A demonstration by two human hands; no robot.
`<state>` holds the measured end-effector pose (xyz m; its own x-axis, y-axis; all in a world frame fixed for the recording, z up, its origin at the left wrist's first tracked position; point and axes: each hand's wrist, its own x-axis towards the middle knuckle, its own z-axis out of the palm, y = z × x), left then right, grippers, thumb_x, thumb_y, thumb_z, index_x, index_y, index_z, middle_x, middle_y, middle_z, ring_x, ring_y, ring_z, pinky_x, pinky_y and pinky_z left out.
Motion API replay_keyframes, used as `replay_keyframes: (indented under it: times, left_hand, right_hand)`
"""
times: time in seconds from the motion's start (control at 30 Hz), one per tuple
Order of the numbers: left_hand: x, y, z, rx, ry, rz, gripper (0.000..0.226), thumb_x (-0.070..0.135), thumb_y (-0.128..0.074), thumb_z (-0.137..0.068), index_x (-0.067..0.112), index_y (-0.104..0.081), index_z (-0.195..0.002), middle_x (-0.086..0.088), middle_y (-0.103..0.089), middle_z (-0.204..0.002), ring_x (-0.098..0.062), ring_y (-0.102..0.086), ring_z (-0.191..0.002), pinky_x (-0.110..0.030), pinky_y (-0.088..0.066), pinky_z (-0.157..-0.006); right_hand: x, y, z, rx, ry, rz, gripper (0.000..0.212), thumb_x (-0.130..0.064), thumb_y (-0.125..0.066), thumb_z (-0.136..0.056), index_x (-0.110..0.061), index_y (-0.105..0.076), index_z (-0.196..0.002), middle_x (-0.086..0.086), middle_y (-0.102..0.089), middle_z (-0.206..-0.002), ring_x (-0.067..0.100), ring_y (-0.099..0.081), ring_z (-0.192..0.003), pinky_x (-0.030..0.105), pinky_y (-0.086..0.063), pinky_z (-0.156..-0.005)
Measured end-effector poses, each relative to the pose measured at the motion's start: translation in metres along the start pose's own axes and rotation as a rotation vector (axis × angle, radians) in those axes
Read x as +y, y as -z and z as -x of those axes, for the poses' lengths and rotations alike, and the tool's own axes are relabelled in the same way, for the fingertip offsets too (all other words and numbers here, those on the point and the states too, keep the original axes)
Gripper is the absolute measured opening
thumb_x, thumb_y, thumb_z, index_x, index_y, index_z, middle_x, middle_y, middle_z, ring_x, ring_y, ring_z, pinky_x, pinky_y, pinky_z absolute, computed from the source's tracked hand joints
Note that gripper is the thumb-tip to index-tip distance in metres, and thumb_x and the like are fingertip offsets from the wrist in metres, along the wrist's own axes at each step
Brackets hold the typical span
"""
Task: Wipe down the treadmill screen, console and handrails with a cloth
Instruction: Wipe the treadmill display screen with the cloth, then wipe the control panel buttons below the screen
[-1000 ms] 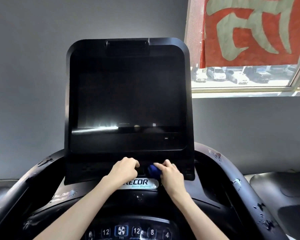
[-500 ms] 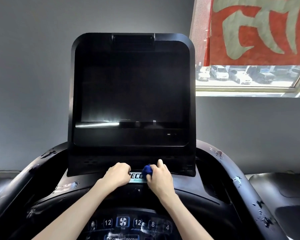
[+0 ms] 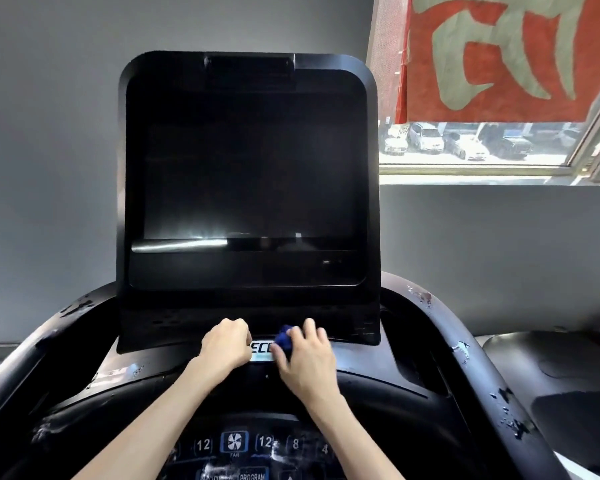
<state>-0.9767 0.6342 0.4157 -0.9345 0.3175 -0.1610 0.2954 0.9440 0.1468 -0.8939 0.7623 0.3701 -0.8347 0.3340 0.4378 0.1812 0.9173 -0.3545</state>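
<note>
Here, a blue cloth (image 3: pixel 284 338) met the logo plate (image 3: pixel 259 348).
The right hand (image 3: pixel 307 362) gripped it; the left hand (image 3: pixel 227 346) rested clenched just beside, on the console (image 3: pixel 364 362).

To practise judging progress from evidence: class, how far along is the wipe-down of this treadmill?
Done: nothing certain; the screen is dark, with only glare showing. In hand: the right hand presses the blue cloth on the logo strip below the screen, while the left hand rests curled beside it. Left: the right handrail carries white flecks, and the button panel looks smeared.
</note>
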Motion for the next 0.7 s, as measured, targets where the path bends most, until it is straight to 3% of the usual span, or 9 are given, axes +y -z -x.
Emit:
replay_keyframes:
  times: [0.1, 0.2, 0.3, 0.37, 0.43, 0.5, 0.57, 0.7]
  left_hand:
    - [0.003, -0.001, 0.001, 0.051, 0.006, -0.014, 0.030, 0.012, -0.049, -0.084, 0.022, -0.071, -0.101, -0.005, -0.068, -0.106, -0.025, -0.064, -0.099, -0.030, -0.049, -0.075]
    - [-0.002, -0.001, -0.001, 0.038, 0.016, 0.043, 0.032, 0.011, -0.049, -0.081, 0.024, -0.074, -0.094, 0.001, -0.071, -0.101, -0.021, -0.065, -0.096, -0.027, -0.048, -0.069]
    - [-0.008, -0.002, -0.001, 0.036, 0.028, 0.114, 0.029, 0.015, -0.052, -0.080, 0.027, -0.075, -0.093, 0.005, -0.072, -0.101, -0.018, -0.065, -0.096, -0.028, -0.052, -0.074]
    - [-0.007, -0.001, -0.001, 0.029, 0.029, 0.122, 0.030, 0.013, -0.052, -0.080, 0.027, -0.075, -0.093, 0.004, -0.072, -0.098, -0.019, -0.065, -0.093, -0.027, -0.050, -0.069]
    - [-0.004, -0.001, -0.002, 0.024, 0.027, 0.114, 0.031, 0.011, -0.051, -0.079, 0.027, -0.076, -0.091, 0.001, -0.072, -0.096, -0.021, -0.066, -0.091, -0.026, -0.048, -0.067]
    - [-0.003, 0.000, -0.002, 0.026, 0.033, 0.110, 0.032, 0.011, -0.051, -0.078, 0.026, -0.076, -0.090, 0.000, -0.072, -0.096, -0.022, -0.066, -0.091, -0.026, -0.048, -0.067]
    - [-0.005, -0.001, -0.003, 0.029, 0.039, 0.117, 0.032, 0.011, -0.052, -0.079, 0.028, -0.075, -0.093, 0.000, -0.072, -0.099, -0.022, -0.065, -0.094, -0.027, -0.049, -0.070]
    - [-0.007, -0.006, -0.002, 0.023, 0.027, 0.139, 0.033, 0.011, -0.051, -0.079, 0.027, -0.075, -0.096, 0.005, -0.071, -0.105, -0.021, -0.064, -0.100, -0.029, -0.050, -0.076]
  right_hand:
    - [0.024, 0.002, 0.003, -0.061, 0.095, -0.016, 0.022, -0.042, -0.057, -0.079, -0.023, -0.064, -0.088, -0.001, -0.055, -0.088, 0.020, -0.052, -0.071, 0.027, -0.049, -0.062]
    - [0.085, 0.017, 0.010, -0.052, -0.148, 0.063, 0.023, -0.024, -0.081, -0.068, -0.015, -0.064, -0.080, 0.007, -0.056, -0.081, 0.027, -0.057, -0.062, 0.033, -0.049, -0.050]
    - [0.107, 0.024, 0.006, -0.060, -0.381, 0.132, 0.031, -0.011, -0.086, -0.062, -0.002, -0.060, -0.077, 0.019, -0.056, -0.078, 0.036, -0.057, -0.057, 0.036, -0.048, -0.045]
    - [0.084, 0.016, 0.000, -0.042, -0.343, 0.119, 0.033, -0.012, -0.087, -0.058, -0.003, -0.062, -0.078, 0.018, -0.057, -0.078, 0.034, -0.057, -0.058, 0.035, -0.049, -0.046]
    - [0.048, 0.007, -0.003, -0.051, -0.159, 0.042, 0.033, -0.020, -0.085, -0.061, -0.010, -0.067, -0.087, 0.010, -0.057, -0.082, 0.028, -0.057, -0.066, 0.034, -0.052, -0.056]
    - [0.022, 0.000, -0.005, -0.096, 0.014, -0.066, 0.036, -0.030, -0.074, -0.075, -0.017, -0.066, -0.108, 0.005, -0.056, -0.098, 0.026, -0.055, -0.083, 0.035, -0.052, -0.076]
    - [0.018, 0.002, -0.012, -0.222, 0.044, -0.138, 0.043, -0.040, -0.061, -0.085, -0.025, -0.057, -0.126, 0.001, -0.050, -0.116, 0.025, -0.046, -0.103, 0.030, -0.040, -0.095]
    - [0.039, 0.009, -0.016, -0.295, -0.019, -0.155, 0.044, -0.039, -0.061, -0.087, -0.029, -0.054, -0.129, 0.000, -0.047, -0.118, 0.024, -0.045, -0.105, 0.025, -0.037, -0.094]
